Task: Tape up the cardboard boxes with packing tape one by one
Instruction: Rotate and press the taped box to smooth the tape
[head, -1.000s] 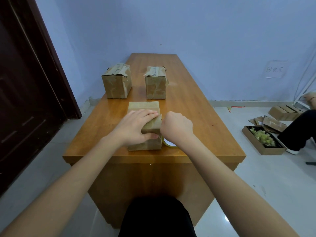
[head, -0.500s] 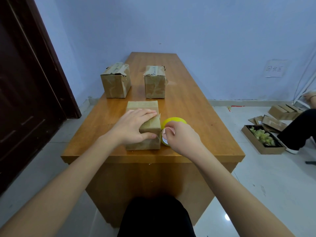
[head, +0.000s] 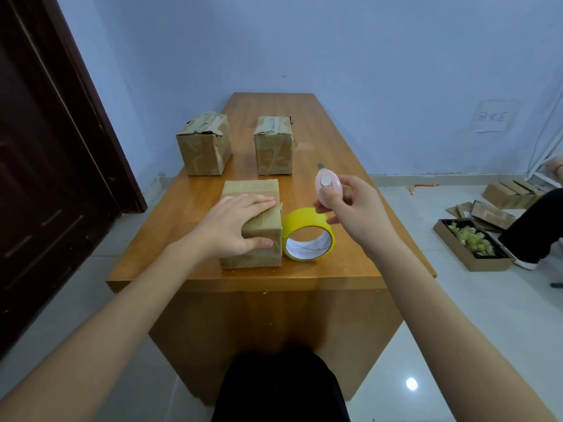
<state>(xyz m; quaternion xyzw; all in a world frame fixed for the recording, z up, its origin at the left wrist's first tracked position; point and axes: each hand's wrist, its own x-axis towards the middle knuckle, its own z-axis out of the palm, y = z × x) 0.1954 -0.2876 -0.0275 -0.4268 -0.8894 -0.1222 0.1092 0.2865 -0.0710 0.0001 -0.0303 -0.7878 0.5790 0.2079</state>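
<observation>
A small cardboard box (head: 257,190) stands near the front edge of the wooden table (head: 350,239). My left hand (head: 236,225) lies flat on its top, thumb down the front face. A yellow roll of packing tape (head: 308,236) stands on edge against the box's right side, a strip of tape running up to the box. My right hand (head: 350,205) is raised above the roll and grips a small pink cutter (head: 328,188) with its blade pointing away. Two taped boxes, one on the left (head: 204,146) and one on the right (head: 274,147), stand farther back.
A dark door (head: 39,166) is on the left. On the floor at right lie a tray of yellowish scraps (head: 469,243) and flattened cardboard (head: 502,196), beside another person's dark trouser leg (head: 536,223).
My right hand left the tape roll beside the box and rose up and right, now holding the pink cutter. The roll stands uncovered. My left hand stayed on the box.
</observation>
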